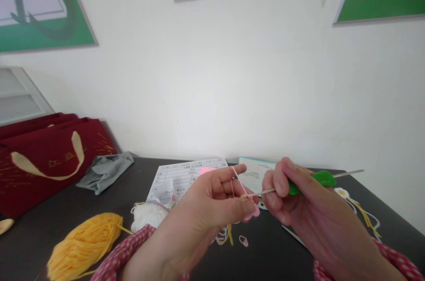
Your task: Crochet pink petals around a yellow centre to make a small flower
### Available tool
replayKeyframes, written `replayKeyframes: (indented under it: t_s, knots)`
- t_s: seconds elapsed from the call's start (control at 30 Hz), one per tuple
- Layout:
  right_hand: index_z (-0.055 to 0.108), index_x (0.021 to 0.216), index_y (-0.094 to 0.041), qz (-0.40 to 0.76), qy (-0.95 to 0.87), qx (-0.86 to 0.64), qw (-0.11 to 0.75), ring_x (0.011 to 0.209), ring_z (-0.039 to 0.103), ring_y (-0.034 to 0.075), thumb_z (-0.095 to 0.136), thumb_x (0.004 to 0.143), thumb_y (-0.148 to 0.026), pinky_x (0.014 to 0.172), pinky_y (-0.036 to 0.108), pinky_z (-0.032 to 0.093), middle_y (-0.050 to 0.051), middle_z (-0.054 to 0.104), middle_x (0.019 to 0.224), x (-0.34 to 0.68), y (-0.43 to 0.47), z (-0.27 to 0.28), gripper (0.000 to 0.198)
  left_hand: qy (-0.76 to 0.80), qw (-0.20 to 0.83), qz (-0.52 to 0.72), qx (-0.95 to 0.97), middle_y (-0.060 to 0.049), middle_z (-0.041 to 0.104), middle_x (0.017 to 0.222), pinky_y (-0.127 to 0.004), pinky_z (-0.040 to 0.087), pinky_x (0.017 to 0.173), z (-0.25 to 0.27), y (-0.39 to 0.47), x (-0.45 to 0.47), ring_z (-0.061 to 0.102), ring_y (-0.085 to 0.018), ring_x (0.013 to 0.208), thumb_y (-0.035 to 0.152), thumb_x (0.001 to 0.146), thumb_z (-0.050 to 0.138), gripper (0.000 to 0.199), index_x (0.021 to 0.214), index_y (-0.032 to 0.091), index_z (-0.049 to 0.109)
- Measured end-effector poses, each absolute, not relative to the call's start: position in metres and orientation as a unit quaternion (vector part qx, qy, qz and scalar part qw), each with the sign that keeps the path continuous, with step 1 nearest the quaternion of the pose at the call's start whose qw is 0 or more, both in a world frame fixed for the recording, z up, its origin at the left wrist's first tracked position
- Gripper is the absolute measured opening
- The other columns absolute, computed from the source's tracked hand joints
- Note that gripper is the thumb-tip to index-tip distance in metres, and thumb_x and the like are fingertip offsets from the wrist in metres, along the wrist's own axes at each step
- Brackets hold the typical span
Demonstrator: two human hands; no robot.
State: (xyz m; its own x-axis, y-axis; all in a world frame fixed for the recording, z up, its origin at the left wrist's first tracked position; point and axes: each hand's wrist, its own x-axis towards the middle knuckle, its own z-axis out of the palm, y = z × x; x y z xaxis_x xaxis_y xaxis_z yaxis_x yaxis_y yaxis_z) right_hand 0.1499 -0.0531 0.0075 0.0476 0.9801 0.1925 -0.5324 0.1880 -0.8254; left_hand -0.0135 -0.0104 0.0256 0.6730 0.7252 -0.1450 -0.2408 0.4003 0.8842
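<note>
My left hand (212, 205) pinches a small pink crochet piece (254, 213) with a yellow centre between thumb and fingers. A strand of pink yarn (239, 180) runs from the piece up over my raised index finger. My right hand (305, 201) is closed around a crochet hook with a green, leaf-shaped grip (325, 179). The hook's thin metal shaft points left, and its tip meets the pink piece at my left thumb. My left hand partly hides a pink ball of yarn (206, 170) behind it.
On the dark table (265, 254) lie a yellow yarn skein (86, 243), white yarn (149, 216), a printed sheet (186, 168), a pink stitch marker (243, 240) and a white flower with loose strands (341, 192). Dark red gift bags (40, 174) and a grey cloth (106, 172) are at left.
</note>
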Motion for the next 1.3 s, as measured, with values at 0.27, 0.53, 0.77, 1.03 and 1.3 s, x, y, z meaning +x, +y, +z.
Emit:
replayKeyframes:
  t_s: [0.27,0.53,0.77,1.03,1.3]
  knots:
    - [0.069,0.055,-0.019,0.582,-0.349,-0.3,0.67,0.047,0.054,0.009,0.082,0.078,-0.039,0.046,0.018,0.05,-0.001,0.061,0.053,0.151,-0.053,0.009,0.033,0.254,0.794,0.304,0.461,0.003,0.065,0.067,-0.023,0.038,0.067,0.022,-0.008,-0.012,0.055,-0.008,0.063,0.016,0.06,0.09,0.055,0.109,0.009,0.066]
    - [0.07,0.059,-0.02,0.414,-0.507,-0.303,0.693,0.049,0.059,0.011,0.068,0.092,-0.04,0.047,0.02,0.05,0.0,0.064,0.056,0.153,-0.062,0.01,0.039,0.279,0.8,0.279,0.451,0.004,0.067,0.07,-0.023,0.042,0.068,0.025,-0.008,-0.014,0.059,-0.008,0.063,0.018,0.06,0.091,0.067,0.12,0.009,0.063]
    - [0.063,0.076,-0.021,0.145,-0.771,-0.285,0.551,0.063,0.065,0.014,0.044,0.105,-0.033,0.06,0.027,0.053,0.001,0.067,0.068,0.178,-0.07,0.014,0.036,0.284,0.809,0.226,0.461,0.004,0.067,0.065,-0.022,0.041,0.06,0.022,-0.006,-0.011,0.058,-0.007,0.058,0.016,0.059,0.088,0.07,0.122,0.005,0.059]
    - [0.058,0.08,-0.023,0.02,-0.824,-0.292,0.486,0.058,0.065,0.017,0.039,0.106,-0.031,0.061,0.033,0.054,0.003,0.071,0.065,0.18,-0.078,0.02,0.033,0.264,0.832,0.207,0.443,0.003,0.07,0.067,-0.02,0.042,0.058,0.017,-0.006,-0.012,0.06,-0.007,0.055,0.005,0.06,0.081,0.061,0.118,0.007,0.061]
    - [0.062,0.08,-0.024,0.035,-0.837,-0.278,0.47,0.057,0.064,0.018,0.04,0.105,-0.031,0.061,0.035,0.052,0.004,0.071,0.064,0.187,-0.076,0.02,0.034,0.256,0.834,0.203,0.446,0.002,0.07,0.065,-0.021,0.04,0.056,0.017,-0.005,-0.011,0.06,-0.008,0.055,0.004,0.06,0.079,0.055,0.113,0.007,0.064]
